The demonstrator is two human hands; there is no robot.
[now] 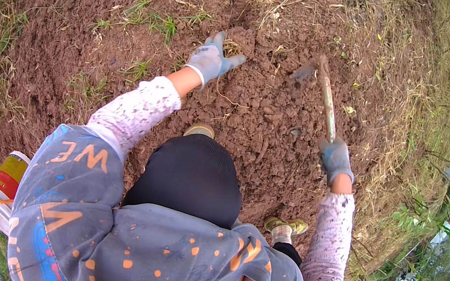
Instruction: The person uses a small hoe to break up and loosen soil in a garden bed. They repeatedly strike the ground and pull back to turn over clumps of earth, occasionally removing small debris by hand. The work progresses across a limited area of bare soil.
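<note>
My left hand [212,59], in a grey-blue work glove, reaches over the reddish-brown soil [254,100] with thumb and fingers spread. A clump of dry grass or roots [233,48] lies between thumb and fingers; whether they touch it is unclear. My right hand [335,159], gloved alike, is closed around the lower end of a wooden handle [328,97]. That handle belongs to a hoe, whose dark metal blade [304,70] is blurred and low over the broken clods. A thin pale root [231,100] trails across the soil below my left hand.
Green grass tufts [163,26] grow on the left, and dry straw [404,108] covers the ground at right. A white bucket with a red and yellow label [6,180] stands at lower left. My shoes [201,130] rest on the loose soil.
</note>
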